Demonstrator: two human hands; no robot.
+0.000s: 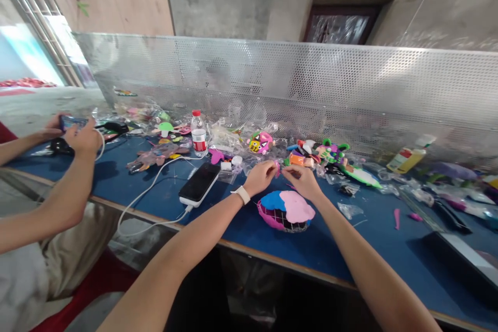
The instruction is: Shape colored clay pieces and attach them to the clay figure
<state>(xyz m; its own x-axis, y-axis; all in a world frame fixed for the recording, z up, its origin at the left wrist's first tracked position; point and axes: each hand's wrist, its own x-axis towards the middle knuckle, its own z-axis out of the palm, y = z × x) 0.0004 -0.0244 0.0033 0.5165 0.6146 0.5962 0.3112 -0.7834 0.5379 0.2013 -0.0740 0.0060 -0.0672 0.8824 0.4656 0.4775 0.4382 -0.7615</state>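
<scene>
Pinching a small pink piece (pixel 277 168), the fingers of the left hand (pixel 260 177) are closed on it, and the piece is raised a little above the blue worktop (pixel 249 238), about in the middle of the view. The right hand (pixel 304 180) comes from the other side, with its fingertips bent together just beside this piece; I cannot tell whether they are fully closed or grip something.

Below the two hands, near the worktop's front edge, lies a rounded wire-mesh form (pixel 298 207). It is partly covered with blue, pale pink and magenta patches, and the bare mesh is visible on its front side. A pale wristband (pixel 241 195) is around the left wrist.

To the left of the mesh form rests a black-screened device (pixel 200 181) with a thick white lower part, and a white cable (pixel 136 199) goes from it in a loop. Behind the hands stand a pink and yellow cat-faced figure (pixel 260 142) and, more to the left, an upright bottle with red cap (pixel 198 137). An orange container (pixel 298 160) is behind the right hand. On the right side, a narrow pink strip (pixel 397 219) lies near a small magenta lump (pixel 415 217). Farther left, another person's hands hold a phone (pixel 73 123). A perforated metal panel (pixel 272 78) stands behind the worktop.
</scene>
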